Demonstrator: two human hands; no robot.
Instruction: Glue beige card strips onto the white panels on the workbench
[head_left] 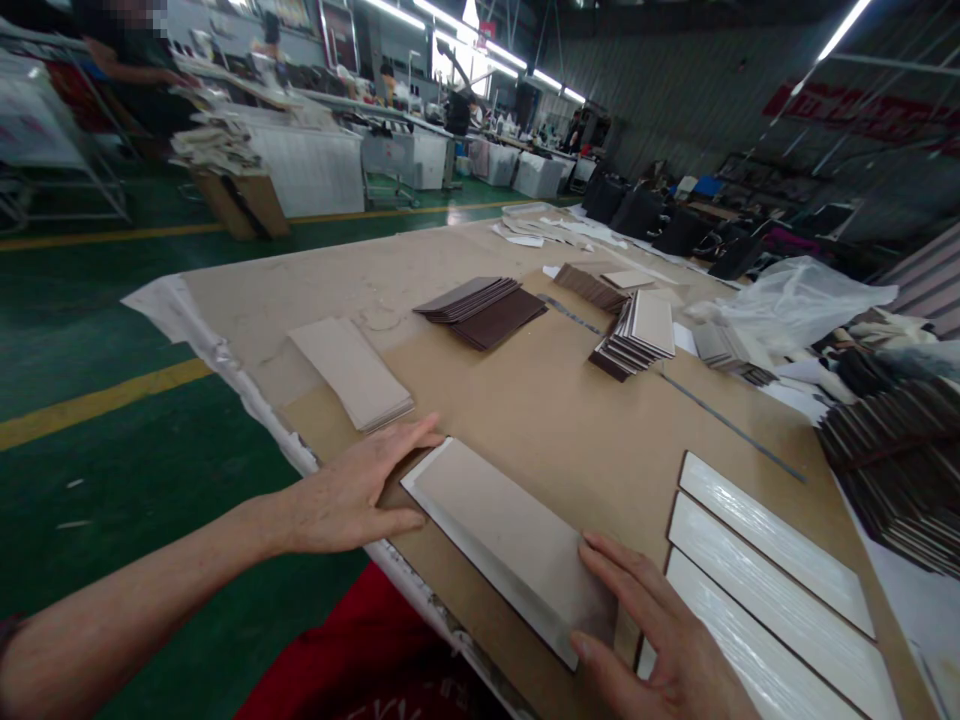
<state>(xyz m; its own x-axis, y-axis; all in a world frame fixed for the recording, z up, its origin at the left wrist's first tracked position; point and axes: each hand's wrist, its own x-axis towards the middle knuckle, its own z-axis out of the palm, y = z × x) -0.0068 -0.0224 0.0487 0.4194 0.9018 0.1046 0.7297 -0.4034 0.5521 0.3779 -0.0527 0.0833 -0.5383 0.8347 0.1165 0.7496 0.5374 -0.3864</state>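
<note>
A beige rectangular panel (517, 530) lies on a slightly larger white-faced piece near the table's front edge. At its left end is my left hand (360, 487), thumb and fingers spread, holding nothing. My right hand (652, 630) touches the right end of the panel, its thumb and fingers apart at the two corners. To the right lie several white glossy strips (772, 540) with dark edges. Behind my left hand sits a thin stack of beige panels (352, 372).
The brown table (480, 400) also holds a dark brown stack (491, 310), fanned beige-and-brown pieces (637, 330), a metal ruler (727, 428) and clear plastic (802, 300). Dark stacked pieces (900, 470) stand far right. A person (135, 70) is at the upper left.
</note>
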